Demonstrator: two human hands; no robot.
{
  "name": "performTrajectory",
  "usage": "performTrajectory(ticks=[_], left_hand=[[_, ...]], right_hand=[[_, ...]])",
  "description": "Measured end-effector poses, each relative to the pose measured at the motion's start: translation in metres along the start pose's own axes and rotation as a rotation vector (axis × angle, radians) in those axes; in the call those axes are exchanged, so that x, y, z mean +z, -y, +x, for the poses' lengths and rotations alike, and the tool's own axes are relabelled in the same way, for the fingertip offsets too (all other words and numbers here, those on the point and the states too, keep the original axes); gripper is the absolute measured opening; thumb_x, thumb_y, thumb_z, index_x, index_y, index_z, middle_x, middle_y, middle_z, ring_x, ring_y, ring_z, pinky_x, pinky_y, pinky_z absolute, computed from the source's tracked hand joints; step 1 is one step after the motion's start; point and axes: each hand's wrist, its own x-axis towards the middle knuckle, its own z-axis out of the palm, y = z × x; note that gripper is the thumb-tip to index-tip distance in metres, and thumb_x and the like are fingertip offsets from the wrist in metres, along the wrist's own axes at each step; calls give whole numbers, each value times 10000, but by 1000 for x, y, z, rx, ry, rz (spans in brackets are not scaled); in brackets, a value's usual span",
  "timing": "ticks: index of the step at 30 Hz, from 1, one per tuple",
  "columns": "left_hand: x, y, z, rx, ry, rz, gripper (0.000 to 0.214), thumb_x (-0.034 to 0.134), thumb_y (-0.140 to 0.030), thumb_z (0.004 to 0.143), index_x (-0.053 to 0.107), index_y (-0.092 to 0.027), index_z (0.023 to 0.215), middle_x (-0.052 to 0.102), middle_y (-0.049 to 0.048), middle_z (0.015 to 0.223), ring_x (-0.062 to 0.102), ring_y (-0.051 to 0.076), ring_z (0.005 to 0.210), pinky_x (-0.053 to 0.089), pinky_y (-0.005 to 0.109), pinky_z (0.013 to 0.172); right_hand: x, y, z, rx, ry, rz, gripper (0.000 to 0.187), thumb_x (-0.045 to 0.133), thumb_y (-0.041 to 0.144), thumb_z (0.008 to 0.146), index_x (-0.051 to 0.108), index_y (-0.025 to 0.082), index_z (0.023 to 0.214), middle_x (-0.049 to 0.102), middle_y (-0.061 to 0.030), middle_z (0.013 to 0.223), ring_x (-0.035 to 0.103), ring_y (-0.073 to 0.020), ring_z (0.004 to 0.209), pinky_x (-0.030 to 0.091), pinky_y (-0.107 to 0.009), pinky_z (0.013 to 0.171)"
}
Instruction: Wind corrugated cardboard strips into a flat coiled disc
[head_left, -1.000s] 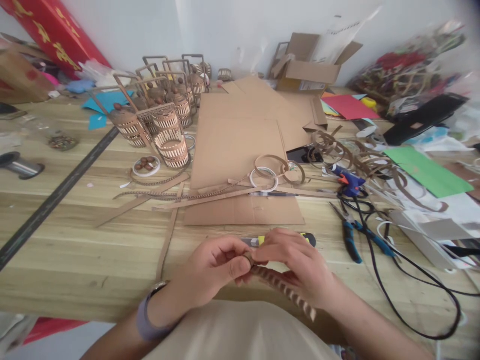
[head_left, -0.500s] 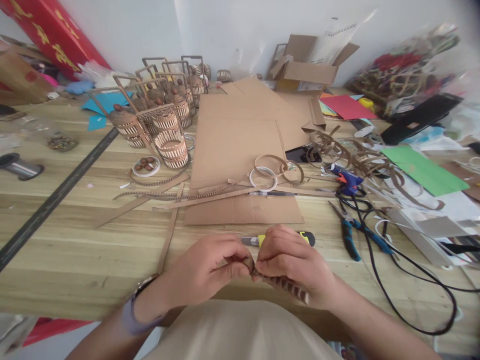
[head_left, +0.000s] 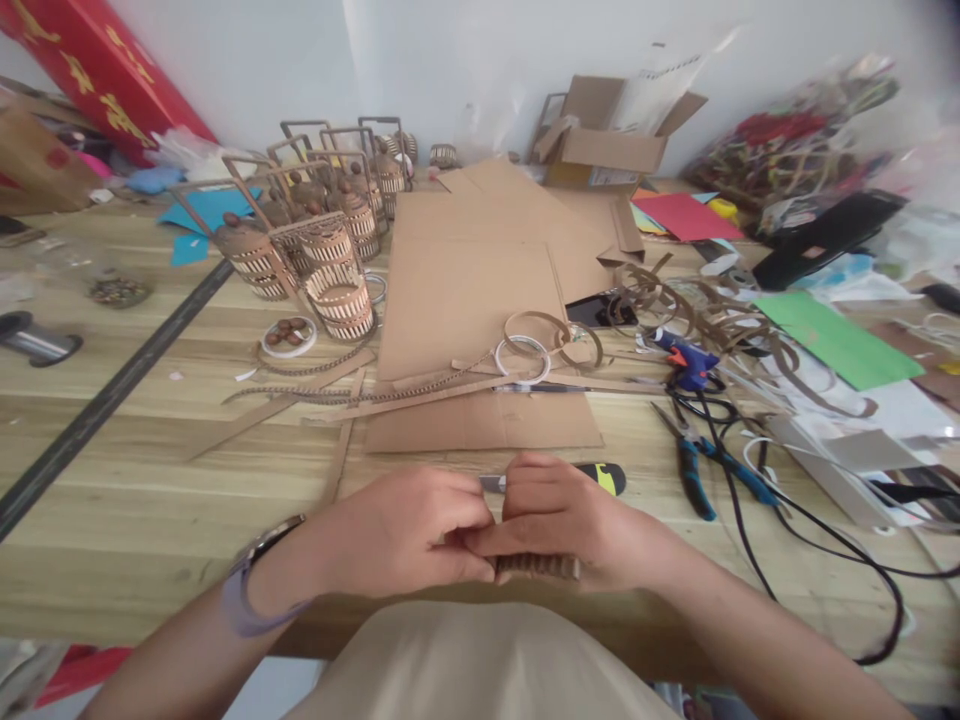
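My left hand (head_left: 405, 535) and my right hand (head_left: 559, 515) meet at the near edge of the wooden table (head_left: 150, 470). Both are closed on a ribbed strip of corrugated cardboard (head_left: 536, 567). The strip pokes out level under my right fingers, and its left end is hidden between my thumbs. A watch with a purple band sits on my left wrist. Just behind my right hand lies a yellow and black utility knife (head_left: 600, 477).
Flat cardboard sheets (head_left: 472, 300) cover the table's middle, with cardboard strips and tape rings (head_left: 525, 355) on them. Several small cardboard lanterns (head_left: 330, 265) stand at back left. Blue pliers (head_left: 694, 475), a glue gun (head_left: 686, 360) and a black cable (head_left: 810, 560) lie to the right.
The strip swung from slanting down to the right to lying level under my right hand. Both hands drew closer together and lower toward the table's edge.
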Motion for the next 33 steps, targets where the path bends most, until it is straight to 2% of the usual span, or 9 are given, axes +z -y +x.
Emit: performTrajectory(ticks=[4,6,11,13,17,20,23,27,33], left_hand=[[5,5,0,-36,-51,-150,160,719,-243,827,622,-168,725,564,-33,720,518,123,660,370,222,614],[11,8,0,-83,-91,-264,147,719,-290,828,652,-174,769,596,-31,741,531,126,675,391,224,628],[31,12,0,-201,-214,-587,302,732,-459,808,681,-161,794,614,-11,772,544,142,708,418,241,642],[38,12,0,-211,-280,-630,330,732,-484,805,689,-157,810,599,-5,773,547,152,719,416,246,638],[41,10,-1,-151,-346,-468,307,655,-460,883,688,-164,805,593,-1,749,540,155,707,411,257,662],[37,8,-3,-148,-348,-365,296,595,-439,927,685,-176,825,639,9,776,548,155,700,424,259,678],[34,7,-5,-170,-340,-311,264,591,-406,928,681,-178,830,650,8,781,574,159,718,432,254,674],[31,5,-5,-164,-256,-218,178,617,-298,919,678,-180,799,628,-10,752,575,147,704,416,242,669],[23,4,-2,-90,-112,-114,150,642,-265,910,706,-173,810,650,2,769,601,153,718,408,239,661]], right_hand=[[-2,1,3,-10,-15,-1,279,449,286,1039,694,157,1000,594,-18,705,513,-146,674,384,-283,655],[-3,2,2,4,-38,-7,242,454,244,1025,675,160,976,574,-16,710,504,-153,686,382,-288,662],[0,0,-2,96,-87,-3,130,526,230,966,646,179,961,520,-1,719,491,-157,692,360,-293,657],[3,-1,-4,120,-126,7,111,562,261,960,638,181,947,513,3,722,490,-153,684,356,-288,648],[7,0,-6,135,-173,9,86,575,244,967,636,183,972,552,-4,742,522,-148,699,388,-285,656],[6,2,-9,128,-192,18,102,580,211,970,644,188,1047,632,-36,829,582,-151,768,444,-286,696],[2,5,-11,87,-190,-29,86,566,171,972,643,193,1004,692,-39,859,621,-149,800,463,-307,756],[-2,6,-12,39,-122,-87,179,490,100,972,635,198,930,709,-17,826,612,-145,783,438,-324,778],[-1,4,-7,33,-32,-81,165,500,158,998,653,184,941,693,-25,866,575,-142,809,413,-298,751]])
